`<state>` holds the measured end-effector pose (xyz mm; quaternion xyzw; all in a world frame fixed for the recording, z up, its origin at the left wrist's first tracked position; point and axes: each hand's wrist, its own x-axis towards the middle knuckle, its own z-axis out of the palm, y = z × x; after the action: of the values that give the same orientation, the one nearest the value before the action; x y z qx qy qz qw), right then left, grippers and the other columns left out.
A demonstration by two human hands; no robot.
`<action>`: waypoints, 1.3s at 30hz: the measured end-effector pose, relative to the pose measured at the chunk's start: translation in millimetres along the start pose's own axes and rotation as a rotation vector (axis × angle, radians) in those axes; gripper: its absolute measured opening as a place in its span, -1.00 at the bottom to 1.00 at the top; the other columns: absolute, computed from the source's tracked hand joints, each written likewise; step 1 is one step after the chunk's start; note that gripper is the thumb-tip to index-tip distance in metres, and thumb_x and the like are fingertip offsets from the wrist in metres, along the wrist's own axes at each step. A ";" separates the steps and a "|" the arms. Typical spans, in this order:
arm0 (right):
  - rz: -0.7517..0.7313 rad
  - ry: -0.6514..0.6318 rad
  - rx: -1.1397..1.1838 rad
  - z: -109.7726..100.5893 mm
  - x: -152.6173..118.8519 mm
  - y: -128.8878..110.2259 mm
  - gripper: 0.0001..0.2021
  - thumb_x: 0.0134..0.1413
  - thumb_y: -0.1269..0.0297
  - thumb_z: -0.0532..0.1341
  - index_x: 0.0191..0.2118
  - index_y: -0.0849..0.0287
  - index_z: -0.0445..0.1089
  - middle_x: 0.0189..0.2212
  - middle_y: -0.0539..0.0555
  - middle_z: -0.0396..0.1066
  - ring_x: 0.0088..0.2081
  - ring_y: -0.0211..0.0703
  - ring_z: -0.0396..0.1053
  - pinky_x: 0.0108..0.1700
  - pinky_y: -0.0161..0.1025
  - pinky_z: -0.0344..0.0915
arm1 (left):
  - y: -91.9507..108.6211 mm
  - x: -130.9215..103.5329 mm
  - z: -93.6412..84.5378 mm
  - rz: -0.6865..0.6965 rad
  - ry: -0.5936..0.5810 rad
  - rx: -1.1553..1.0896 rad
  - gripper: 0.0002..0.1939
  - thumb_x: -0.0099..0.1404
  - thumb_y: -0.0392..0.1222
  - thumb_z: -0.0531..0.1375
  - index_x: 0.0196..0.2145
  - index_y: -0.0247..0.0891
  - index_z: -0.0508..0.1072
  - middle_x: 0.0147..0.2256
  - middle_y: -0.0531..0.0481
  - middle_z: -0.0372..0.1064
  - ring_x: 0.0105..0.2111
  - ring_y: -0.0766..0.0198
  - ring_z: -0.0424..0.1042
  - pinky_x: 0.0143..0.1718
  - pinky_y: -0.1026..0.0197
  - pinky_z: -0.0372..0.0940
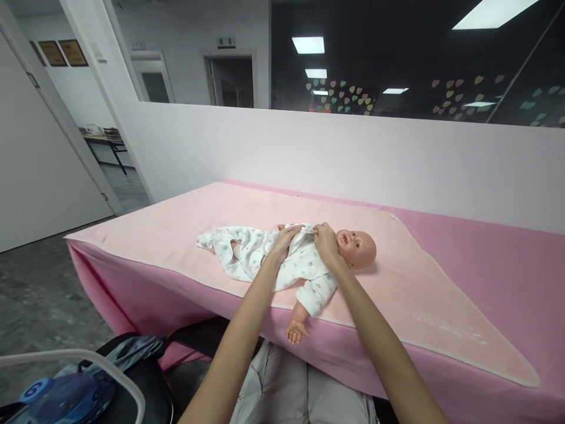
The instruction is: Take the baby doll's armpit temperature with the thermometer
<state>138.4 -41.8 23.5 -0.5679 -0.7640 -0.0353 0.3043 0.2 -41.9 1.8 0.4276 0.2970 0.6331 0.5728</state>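
Observation:
A bald baby doll point(356, 247) lies on its back, head to the right, dressed in a white printed baby outfit point(251, 247). My left hand point(286, 240) rests on the outfit over the doll's chest and belly, its fingers stretched out across the fabric. Near the doll's neck, my right hand point(325, 240) is closed, pinching the outfit's front edge between thumb and fingers. The doll's near arm point(299, 324) hangs over the table's front edge, its sleeve ending above the wrist. Part of the doll's chest is hidden behind my hands.
Beneath the doll is a peach mat point(168, 221) on a table with a pink cloth point(485, 253). A white wall point(331, 153) with a window runs behind. At lower left stands a dark chair point(154, 388) holding a blue plastic bottle point(66, 397), beside a pale curved bar point(119, 377).

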 end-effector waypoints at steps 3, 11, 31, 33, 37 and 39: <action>0.071 -0.031 -0.064 13.5 5.7 5.4 -0.66 0.04 0.60 -0.01 -0.12 0.25 0.38 -0.15 0.17 0.35 -0.19 -0.18 0.33 -0.16 -0.33 0.15 | -1.4 2.1 -0.3 -0.034 0.031 0.032 -0.72 -0.12 -0.15 0.35 -0.41 -0.34 0.53 -0.37 -0.06 0.49 -0.27 0.20 0.41 -0.07 0.17 0.19; 0.083 -0.102 -0.140 17.9 -0.4 1.5 -0.70 0.11 0.60 -0.06 -0.23 0.33 0.40 -0.22 0.23 0.41 -0.20 -0.15 0.36 -0.20 -0.31 0.15 | -3.8 29.1 1.7 -0.057 0.195 0.870 -0.60 0.24 0.01 0.02 -0.15 -0.37 0.38 -0.29 -0.22 0.43 -0.20 0.04 0.43 -0.16 0.06 0.25; -0.092 -0.173 -0.271 0.7 -16.0 -2.5 -0.71 0.17 0.55 -0.08 -0.21 0.24 0.37 -0.22 0.18 0.36 -0.22 -0.12 0.33 -0.30 -0.28 0.17 | 0.5 70.3 -11.4 -0.224 -0.091 1.883 -0.57 0.16 0.00 0.06 -0.15 -0.33 0.47 -0.09 -0.42 0.38 -0.03 -0.20 0.31 0.02 -0.22 -0.01; -0.164 -0.152 -0.285 -2.5 -23.9 -2.3 -0.73 0.16 0.53 -0.05 -0.23 0.22 0.37 -0.23 0.18 0.36 -0.20 -0.10 0.29 -0.31 -0.27 0.16 | 3.2 70.8 -15.6 -0.243 -0.107 1.882 -0.50 0.15 0.10 0.02 -0.16 -0.33 0.49 -0.11 -0.40 0.41 -0.06 -0.18 0.35 0.03 -0.18 0.00; -0.340 -0.093 -0.288 -11.0 -34.4 10.1 -0.78 0.08 0.55 0.00 -0.30 0.24 0.38 -0.24 0.20 0.36 -0.16 -0.08 0.23 -0.20 -0.24 0.15 | 5.9 66.8 -22.8 -0.208 -0.122 1.852 -0.40 0.17 0.13 -0.06 -0.08 -0.35 0.45 -0.05 -0.39 0.37 -0.04 -0.14 0.35 -0.02 -0.05 0.11; -0.366 -0.024 -0.260 -19.8 -34.3 24.9 -0.79 0.05 0.54 0.02 -0.34 0.24 0.39 -0.27 0.19 0.38 -0.17 -0.07 0.23 -0.13 -0.21 0.13 | 6.3 64.1 -24.1 -0.194 -0.128 1.834 -0.38 0.18 0.13 -0.08 -0.03 -0.35 0.42 -0.03 -0.37 0.35 -0.03 -0.10 0.35 -0.06 0.03 0.17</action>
<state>174.8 -70.0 14.9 -0.4547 -0.8468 -0.1811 0.2080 -22.6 22.5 9.1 0.7212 0.6845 0.0747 0.0760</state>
